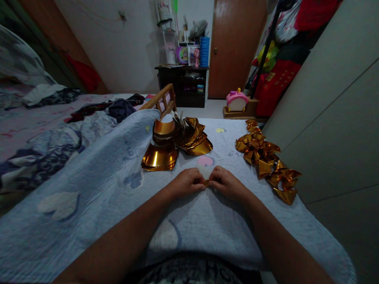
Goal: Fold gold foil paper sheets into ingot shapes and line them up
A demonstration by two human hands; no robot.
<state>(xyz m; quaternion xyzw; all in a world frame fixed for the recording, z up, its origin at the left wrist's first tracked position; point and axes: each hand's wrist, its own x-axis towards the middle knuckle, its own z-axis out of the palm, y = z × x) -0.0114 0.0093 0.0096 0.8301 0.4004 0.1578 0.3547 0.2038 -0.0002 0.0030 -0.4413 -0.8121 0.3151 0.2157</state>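
Between my two hands is a sheet of gold foil paper (204, 172), its pale side facing up and a strip of gold showing at the near edge. My left hand (189, 182) pinches that near edge from the left. From the right, my right hand (224, 182) pinches the same edge, with the fingertips of both hands nearly touching. Beyond my left hand lie fanned stacks of flat gold foil sheets (160, 156). To the right of my right hand runs a row of folded gold foil pieces (260, 152).
A light blue quilted cover (118, 205) lies under everything. A wooden bed rail (161, 98) stands at its far left end. Rumpled clothes (121, 108) lie on the pink bed at left. A pale cabinet (334, 118) borders the right side. Farther back are a dark shelf (166, 83) and a pink toy (237, 98).
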